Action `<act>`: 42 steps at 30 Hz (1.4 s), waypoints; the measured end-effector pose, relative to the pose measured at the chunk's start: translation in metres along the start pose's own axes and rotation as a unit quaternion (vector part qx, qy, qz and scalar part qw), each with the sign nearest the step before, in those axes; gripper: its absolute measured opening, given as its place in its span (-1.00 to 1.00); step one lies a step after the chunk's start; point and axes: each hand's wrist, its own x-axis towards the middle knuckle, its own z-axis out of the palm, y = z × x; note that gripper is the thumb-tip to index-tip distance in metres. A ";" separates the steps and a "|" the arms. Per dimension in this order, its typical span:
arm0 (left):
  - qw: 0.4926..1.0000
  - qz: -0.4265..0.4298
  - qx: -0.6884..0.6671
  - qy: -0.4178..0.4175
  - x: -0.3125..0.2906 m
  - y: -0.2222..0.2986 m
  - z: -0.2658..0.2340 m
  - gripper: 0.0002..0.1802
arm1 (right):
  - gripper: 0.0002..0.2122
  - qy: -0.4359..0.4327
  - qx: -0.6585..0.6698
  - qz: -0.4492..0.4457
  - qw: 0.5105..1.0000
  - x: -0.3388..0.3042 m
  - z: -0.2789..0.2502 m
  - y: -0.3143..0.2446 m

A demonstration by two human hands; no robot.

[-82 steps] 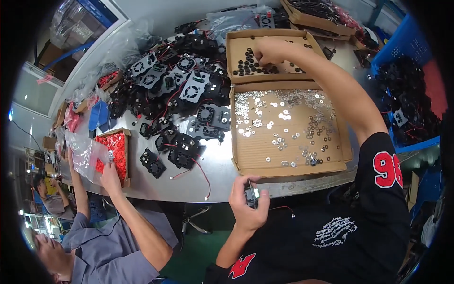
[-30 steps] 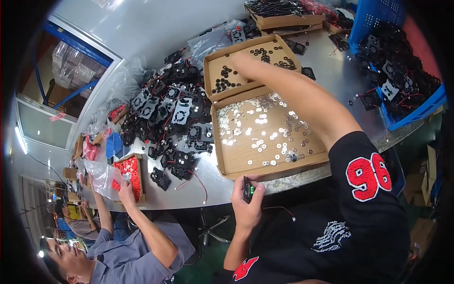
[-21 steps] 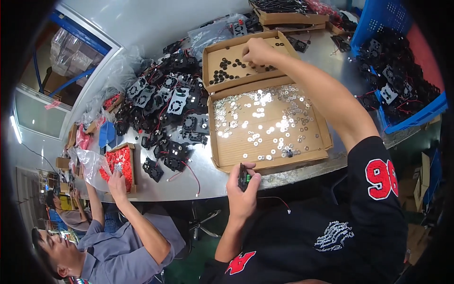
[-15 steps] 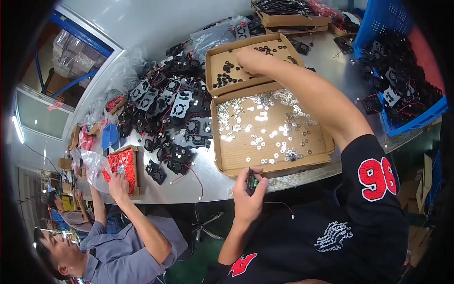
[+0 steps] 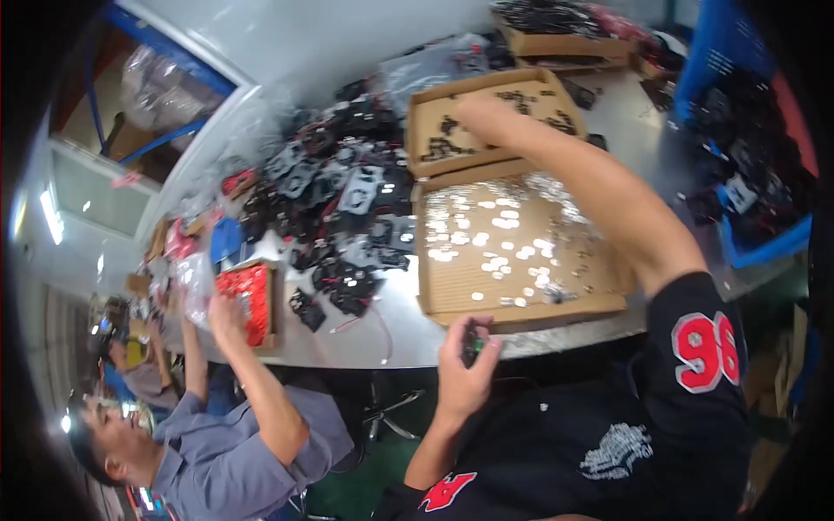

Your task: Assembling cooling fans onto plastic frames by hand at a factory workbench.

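Note:
Near the table's front edge, my left hand [image 5: 465, 373] is closed round a small black fan unit [image 5: 472, 346] with a green part on it. My right arm reaches across to a shallow cardboard tray [image 5: 439, 162] of black washers [image 5: 446, 127]. There my right hand [image 5: 486, 118] is low over the tray, its fingers hidden and blurred. Between my hands lies a larger cardboard tray [image 5: 443, 302] with shiny metal washers [image 5: 499, 260] scattered over its bottom.
Fan units [image 5: 360, 191] with grey brackets and wires are heaped left of the trays. A co-worker's hand [image 5: 228, 319] is at a box of red parts [image 5: 254, 295]. At the right stands a blue crate [image 5: 764, 247] of black units; a cardboard box [image 5: 565, 43] of cables sits behind.
The whole view has shifted and blurred, so the table appears further right. My right hand stays over the black washers, and my left still holds the fan unit, now tilted differently.

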 end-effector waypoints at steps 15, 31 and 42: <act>0.997 -0.064 -0.034 -0.027 0.000 0.024 0.060 -0.58 | -0.86 0.176 0.206 -0.013 0.962 -0.301 -0.090 -0.133; 0.992 0.003 -0.116 -0.040 -0.011 0.028 0.077 -0.80 | -0.78 0.248 0.258 0.067 0.931 -0.329 -0.111 -0.135; 0.986 0.049 -0.037 -0.155 0.009 0.031 0.030 -0.77 | -0.71 0.113 0.646 0.282 0.700 -0.319 -0.127 -0.143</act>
